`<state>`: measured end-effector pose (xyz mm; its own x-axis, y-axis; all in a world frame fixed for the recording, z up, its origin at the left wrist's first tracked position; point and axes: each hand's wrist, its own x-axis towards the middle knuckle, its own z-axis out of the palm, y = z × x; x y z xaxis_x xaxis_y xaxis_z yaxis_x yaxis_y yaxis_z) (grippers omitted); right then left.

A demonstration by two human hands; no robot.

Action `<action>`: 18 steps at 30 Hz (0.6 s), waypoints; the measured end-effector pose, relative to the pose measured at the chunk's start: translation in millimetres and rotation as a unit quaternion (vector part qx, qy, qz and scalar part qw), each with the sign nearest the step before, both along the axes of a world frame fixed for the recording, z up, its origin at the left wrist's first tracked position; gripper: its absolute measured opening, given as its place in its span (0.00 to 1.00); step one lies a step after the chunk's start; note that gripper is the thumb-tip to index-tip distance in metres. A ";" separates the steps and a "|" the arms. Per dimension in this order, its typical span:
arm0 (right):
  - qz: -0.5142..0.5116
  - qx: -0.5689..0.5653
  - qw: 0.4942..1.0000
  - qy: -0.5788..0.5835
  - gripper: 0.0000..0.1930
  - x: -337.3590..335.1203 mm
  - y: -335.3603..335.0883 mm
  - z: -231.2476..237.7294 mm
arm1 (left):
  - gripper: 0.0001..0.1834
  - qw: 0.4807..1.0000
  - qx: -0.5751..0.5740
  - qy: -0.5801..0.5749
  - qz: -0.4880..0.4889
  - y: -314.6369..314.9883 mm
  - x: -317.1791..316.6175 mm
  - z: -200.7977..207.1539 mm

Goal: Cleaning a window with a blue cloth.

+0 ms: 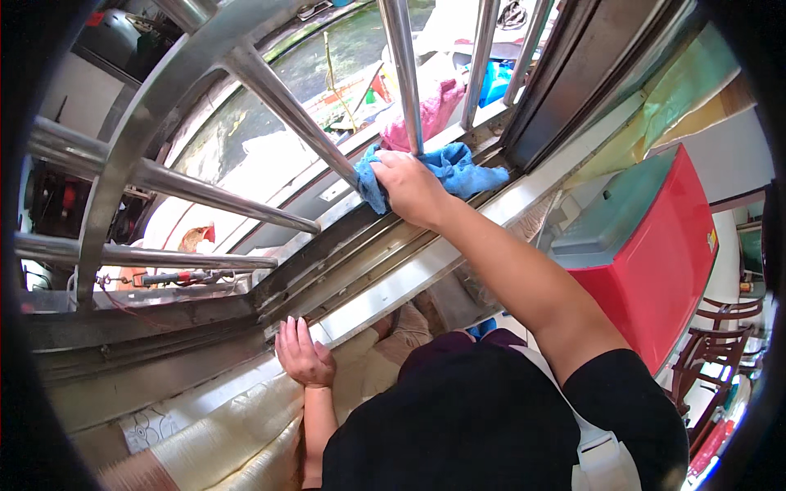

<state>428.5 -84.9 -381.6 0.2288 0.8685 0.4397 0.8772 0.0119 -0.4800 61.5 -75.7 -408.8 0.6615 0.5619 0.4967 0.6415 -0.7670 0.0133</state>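
Observation:
My right hand [409,190] reaches across a window sill and is closed on a blue cloth [463,170]. The cloth is bunched around the foot of a metal bar [401,78], and part of it spreads to the right along the window track [360,260]. My left hand [304,353] rests on the near edge of the sill, lower left, with its fingers stretched out and nothing in them. The underside of my right hand is hidden.
Several shiny metal bars [286,106] and a curved rail [139,114] stand across the opening. A pink cloth [426,113] lies beyond them. At right are a dark window frame [585,69] and a red cabinet [663,270]; a cream curtain [237,434] hangs at lower left.

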 end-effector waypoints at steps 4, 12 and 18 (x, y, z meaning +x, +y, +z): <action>-0.015 0.063 0.997 -0.032 0.17 -1.4 -36.9 -11.0 | 0.24 1.000 -0.005 -0.008 -0.005 1.9 -4.9 -4.0; -0.231 0.093 0.968 0.027 0.25 46.8 -59.1 14.7 | 0.22 1.000 -0.005 -0.015 -0.008 -1.9 -3.8 2.7; -0.194 0.025 0.978 -0.074 0.17 28.6 -46.6 -8.8 | 0.22 1.000 -0.007 -0.030 0.006 2.0 -7.0 -0.1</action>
